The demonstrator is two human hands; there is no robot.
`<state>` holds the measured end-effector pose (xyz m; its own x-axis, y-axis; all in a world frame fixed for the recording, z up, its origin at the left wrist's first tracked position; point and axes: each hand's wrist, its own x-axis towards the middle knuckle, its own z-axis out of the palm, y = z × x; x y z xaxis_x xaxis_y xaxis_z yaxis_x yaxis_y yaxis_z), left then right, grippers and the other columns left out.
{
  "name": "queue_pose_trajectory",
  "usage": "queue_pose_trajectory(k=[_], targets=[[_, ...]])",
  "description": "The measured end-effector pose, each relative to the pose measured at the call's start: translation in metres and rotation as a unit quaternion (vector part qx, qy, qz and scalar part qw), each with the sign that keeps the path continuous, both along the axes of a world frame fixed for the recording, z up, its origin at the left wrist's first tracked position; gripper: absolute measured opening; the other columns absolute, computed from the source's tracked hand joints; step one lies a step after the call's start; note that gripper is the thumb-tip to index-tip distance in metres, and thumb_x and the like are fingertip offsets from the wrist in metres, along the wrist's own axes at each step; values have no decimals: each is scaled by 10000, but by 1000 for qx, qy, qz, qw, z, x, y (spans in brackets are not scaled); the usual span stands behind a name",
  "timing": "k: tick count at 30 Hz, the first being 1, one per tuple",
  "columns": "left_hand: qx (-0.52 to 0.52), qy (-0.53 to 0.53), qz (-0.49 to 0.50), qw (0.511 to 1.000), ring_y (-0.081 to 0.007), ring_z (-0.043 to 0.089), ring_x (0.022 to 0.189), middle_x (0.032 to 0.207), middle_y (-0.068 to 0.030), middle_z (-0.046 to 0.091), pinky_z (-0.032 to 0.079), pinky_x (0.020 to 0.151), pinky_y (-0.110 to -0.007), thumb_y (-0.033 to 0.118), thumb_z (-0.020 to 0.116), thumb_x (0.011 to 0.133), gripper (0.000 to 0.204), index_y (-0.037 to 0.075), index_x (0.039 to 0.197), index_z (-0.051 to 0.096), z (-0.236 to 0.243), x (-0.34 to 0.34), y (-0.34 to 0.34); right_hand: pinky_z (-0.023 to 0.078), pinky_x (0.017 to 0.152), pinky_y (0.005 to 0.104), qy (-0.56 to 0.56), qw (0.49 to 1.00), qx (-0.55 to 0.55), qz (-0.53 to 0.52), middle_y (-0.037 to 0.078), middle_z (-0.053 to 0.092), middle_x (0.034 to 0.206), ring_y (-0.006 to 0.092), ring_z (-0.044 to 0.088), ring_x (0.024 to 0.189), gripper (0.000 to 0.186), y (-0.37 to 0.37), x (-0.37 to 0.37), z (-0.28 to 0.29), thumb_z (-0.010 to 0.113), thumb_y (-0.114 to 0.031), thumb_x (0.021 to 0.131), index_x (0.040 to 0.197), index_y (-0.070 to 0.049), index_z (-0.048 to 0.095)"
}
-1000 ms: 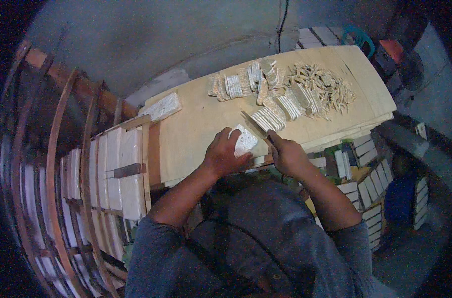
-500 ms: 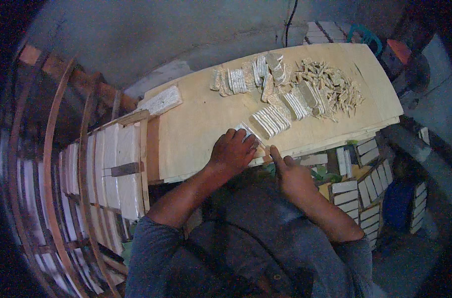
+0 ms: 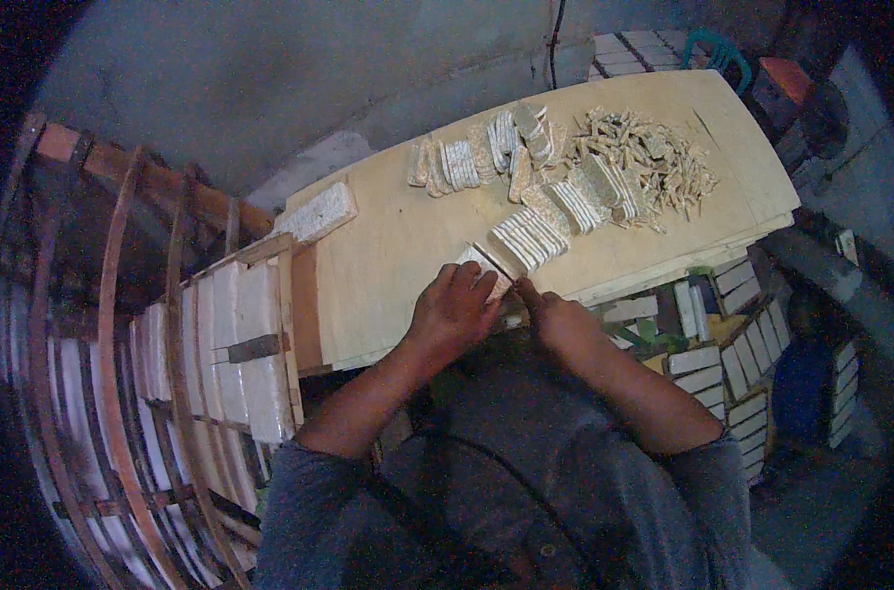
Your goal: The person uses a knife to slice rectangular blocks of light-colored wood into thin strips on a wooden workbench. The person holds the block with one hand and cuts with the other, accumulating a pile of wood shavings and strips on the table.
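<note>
My left hand (image 3: 455, 313) is closed over a small white, grainy block of what looks like tempeh (image 3: 482, 264), pressing it to the board near the front edge. In my right hand (image 3: 563, 326) is a knife, gripped by its handle; its thin blade (image 3: 503, 264) runs along the far right side of the block. Just beyond the blade stands a row of cut tempeh slices (image 3: 530, 239) with white edges. More slices (image 3: 592, 197) lean in a row behind it, and a separate bundle of slices (image 3: 457, 165) lies farther left. The block's near part is hidden under my fingers.
The pale wooden board (image 3: 368, 265) carries a heap of thin offcuts (image 3: 653, 157) at the far right and a whole white block (image 3: 321, 211) at the left. Wooden racks (image 3: 113, 295) stand left. White blocks (image 3: 702, 379) are stacked below right. A wall (image 3: 319, 88) rises behind.
My right hand and the knife have shifted forward and left, bringing that hand closer to my left. The left hand still holds the block. The whole view has tilted slightly.
</note>
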<state>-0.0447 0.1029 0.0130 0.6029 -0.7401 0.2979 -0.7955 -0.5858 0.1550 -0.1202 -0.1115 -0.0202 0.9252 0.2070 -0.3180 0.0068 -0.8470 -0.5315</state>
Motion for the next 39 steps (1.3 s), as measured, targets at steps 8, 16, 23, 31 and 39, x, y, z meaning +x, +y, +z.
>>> queue_pose_trajectory(k=[8,16,23,31,39], targets=[[11,54,14,998,-414,606,1081,1211,-182,628,568,891,-520,276,737,938,366,53,1215,649,1,-6,4,614,789,565,-34,999,-11,-15,291,660,1199,475,725,944,743,-17,-37,48,520,-57,971,1664,-114,259],[37,56,6,998,-411,593,1072,1198,-184,617,565,905,-506,256,714,948,353,56,1226,633,5,-8,2,610,786,561,-69,997,-7,29,320,594,1273,491,712,925,815,-10,-49,36,536,-15,944,1675,-99,185],[58,-40,-10,997,-315,585,987,1061,-111,590,572,815,-435,207,786,846,343,74,1134,655,4,-8,-4,580,793,575,-39,999,20,-3,318,673,1149,490,709,977,786,6,-11,14,596,-53,923,1652,-102,307],[32,52,54,997,-350,608,1081,1143,-122,614,593,841,-470,281,759,896,353,83,1169,656,-1,-7,4,573,812,577,-39,999,1,-28,286,689,1083,481,710,947,745,-7,-41,18,630,-126,909,1611,-87,383],[55,80,64,993,-380,609,1138,1205,-159,643,585,913,-490,318,742,918,426,82,1261,652,2,-11,6,596,821,587,-52,997,7,-48,281,682,1146,472,725,947,649,-12,-54,48,508,-124,998,1627,-92,351]])
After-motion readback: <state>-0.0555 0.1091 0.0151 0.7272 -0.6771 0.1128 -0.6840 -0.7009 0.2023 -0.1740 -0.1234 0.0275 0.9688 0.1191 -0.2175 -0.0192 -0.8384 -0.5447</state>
